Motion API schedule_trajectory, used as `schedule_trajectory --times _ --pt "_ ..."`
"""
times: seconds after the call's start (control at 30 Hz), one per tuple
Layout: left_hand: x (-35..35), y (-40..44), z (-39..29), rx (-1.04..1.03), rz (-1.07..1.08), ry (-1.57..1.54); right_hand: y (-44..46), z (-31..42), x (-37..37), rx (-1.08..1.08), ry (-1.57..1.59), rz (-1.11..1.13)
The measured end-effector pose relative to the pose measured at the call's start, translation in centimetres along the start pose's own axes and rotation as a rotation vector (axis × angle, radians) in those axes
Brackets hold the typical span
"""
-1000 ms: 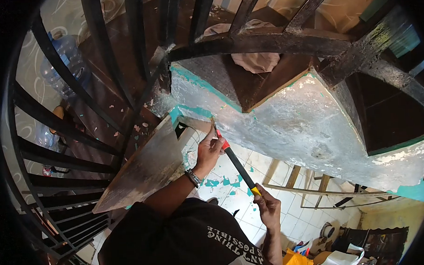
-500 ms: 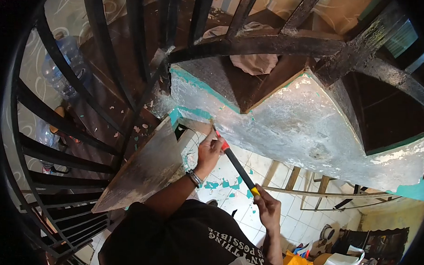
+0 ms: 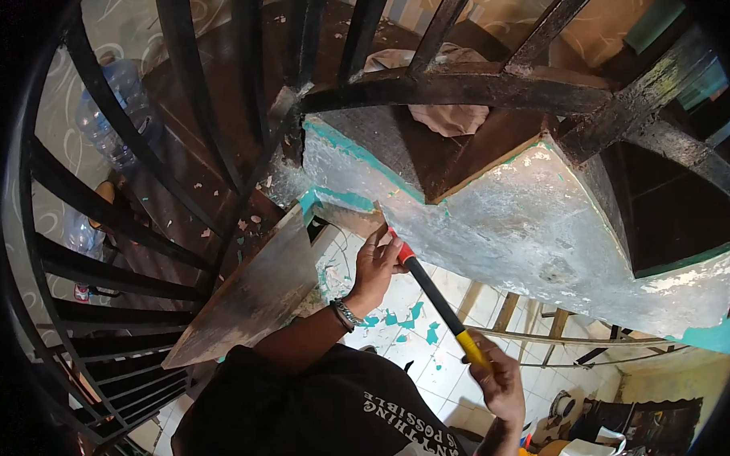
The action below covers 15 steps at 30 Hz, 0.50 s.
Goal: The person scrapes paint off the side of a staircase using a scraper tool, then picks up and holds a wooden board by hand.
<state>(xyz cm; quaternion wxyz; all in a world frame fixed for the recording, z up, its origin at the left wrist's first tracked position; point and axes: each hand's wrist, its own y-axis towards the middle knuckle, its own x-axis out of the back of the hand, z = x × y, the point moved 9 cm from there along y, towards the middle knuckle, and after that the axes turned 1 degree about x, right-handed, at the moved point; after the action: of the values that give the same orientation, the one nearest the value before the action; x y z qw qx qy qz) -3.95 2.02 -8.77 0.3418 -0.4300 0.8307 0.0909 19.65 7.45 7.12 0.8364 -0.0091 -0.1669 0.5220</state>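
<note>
- In the head view, the left hand (image 3: 374, 268) has its fingers and thumb curled closed around the red collar of a long scraper with a dark shaft and a yellow section (image 3: 434, 292).
- The right hand (image 3: 499, 380) is wrapped around the yellow section lower down; its fingers are bent round the handle, with no gap showing.
- The scraper slants from the right hand up to the left, its thin tip at the lower edge of a grey, patchy plaster stair side (image 3: 501, 215), near where a strip of turquoise paint (image 3: 341, 197) ends (whether the tip presses or only grazes, I cannot tell).
- A silver-coloured linked bracelet (image 3: 348, 313) circles the left wrist, above the sleeve of a black T-shirt with white lettering (image 3: 307, 407).
- Under the hands, torn turquoise paint flakes (image 3: 431, 333) lie scattered on a white tiled floor (image 3: 434, 378).
- Dark, slatted railing bars (image 3: 191, 81) fan out across the left and top, with a large clear plastic bottle (image 3: 108, 128) behind them.
- A crumpled beige-pink cloth (image 3: 451, 119) lies on a dark brown step, partly behind the curved rail.
</note>
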Motion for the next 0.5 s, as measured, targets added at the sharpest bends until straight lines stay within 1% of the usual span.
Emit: schedule_trajectory --times 0.07,0.1,0.17,0.2,0.23,0.3,0.33,0.37,0.43,0.47,0.5 --pt "0.5 0.0 -0.2 -0.04 -0.027 0.13 0.5 1.2 0.5 -0.038 0.011 -0.165" --pt "0.7 -0.2 -0.4 -0.032 -0.018 0.129 0.7 1.3 0.8 -0.068 -0.053 -0.201" --pt "-1.4 -3.5 -6.5 -0.736 -0.051 1.034 1.2 2.0 0.9 0.035 -0.094 -0.235" --pt "-2.4 -4.3 -7.9 -0.701 0.041 1.09 1.3 2.3 0.7 0.038 -0.099 -0.241" --pt "-3.8 -5.1 -9.0 -0.816 0.118 1.099 1.1 2.4 0.5 0.004 -0.122 -0.246" --pt "-6.8 -5.5 -9.8 -1.02 0.402 1.14 0.6 2.8 0.1 -0.043 -0.144 -0.255" --pt "-7.8 -5.2 -9.0 -1.066 0.549 1.098 0.3 2.8 0.5 -0.091 -0.136 -0.3" --pt "-9.0 -5.3 -8.4 -1.091 0.742 0.96 0.0 2.8 0.7 -0.139 -0.128 -0.346" --pt "-9.8 -4.6 -6.4 -1.041 0.874 1.023 0.1 3.8 -0.7 -0.152 -0.163 -0.364" --pt "-9.8 -3.6 -5.6 -1.073 0.832 1.043 0.5 4.9 -1.2 -0.01 -0.343 -0.382" --pt "-9.9 -3.7 -6.5 -1.069 0.768 0.966 0.7 6.5 -2.0 0.136 -0.528 -0.394"
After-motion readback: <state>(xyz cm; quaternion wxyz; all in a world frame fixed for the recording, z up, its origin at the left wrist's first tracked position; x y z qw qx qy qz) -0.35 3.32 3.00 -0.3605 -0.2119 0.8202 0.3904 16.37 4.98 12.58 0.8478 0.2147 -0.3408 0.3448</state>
